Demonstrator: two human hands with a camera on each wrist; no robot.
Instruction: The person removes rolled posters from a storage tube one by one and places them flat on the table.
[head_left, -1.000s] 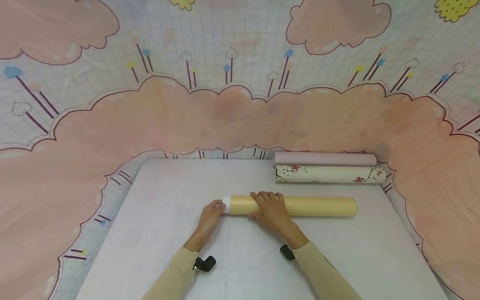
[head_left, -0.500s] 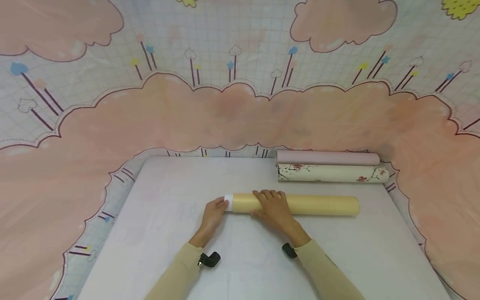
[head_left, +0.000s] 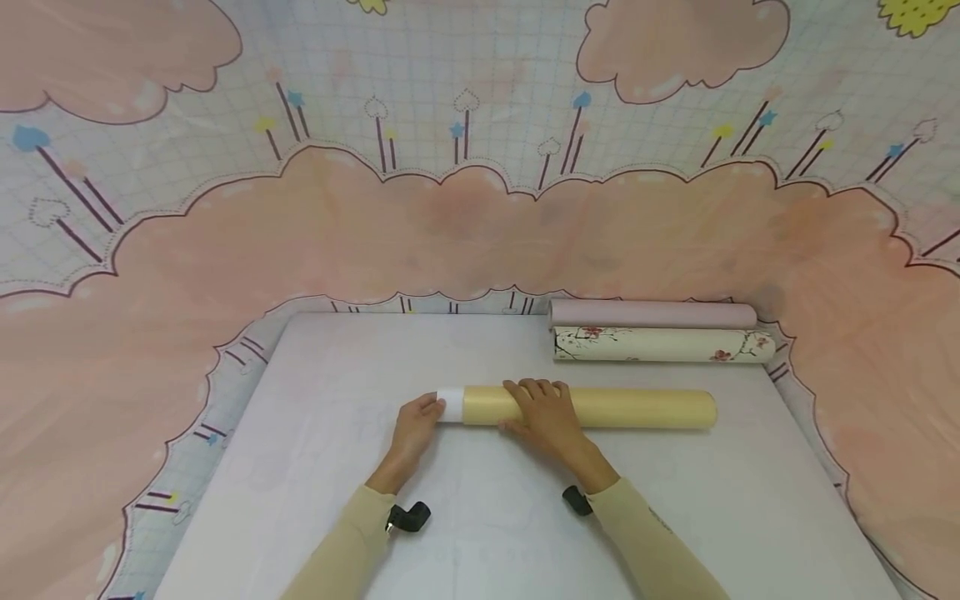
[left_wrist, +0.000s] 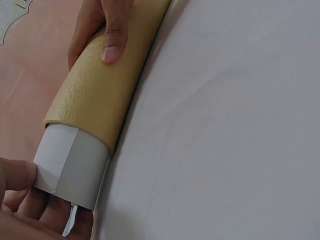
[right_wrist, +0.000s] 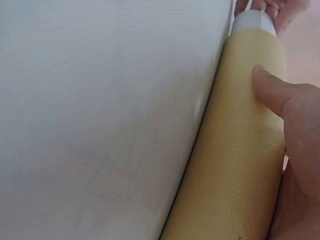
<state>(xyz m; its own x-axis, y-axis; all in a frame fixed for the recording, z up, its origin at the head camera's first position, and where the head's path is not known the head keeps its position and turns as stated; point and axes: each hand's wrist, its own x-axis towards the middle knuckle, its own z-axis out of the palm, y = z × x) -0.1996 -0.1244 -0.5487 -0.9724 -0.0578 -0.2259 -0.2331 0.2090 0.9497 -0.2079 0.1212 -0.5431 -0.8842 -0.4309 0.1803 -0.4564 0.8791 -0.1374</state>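
Yellow roll (head_left: 645,408): your right hand (head_left: 549,418) grips it, left hand (head_left: 415,427) pinches the white inner roll (head_left: 453,405); crooked pulling could crease it.

A pink roll (head_left: 652,314) lies behind a flowered roll (head_left: 660,345).

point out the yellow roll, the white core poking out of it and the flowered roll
Yellow roll (head_left: 643,409), head view: middle of its longer bare stretch.
White core (left_wrist: 73,166), left wrist view: middle of the part sticking out.
Flowered roll (head_left: 663,345), head view: middle of its outer surface.
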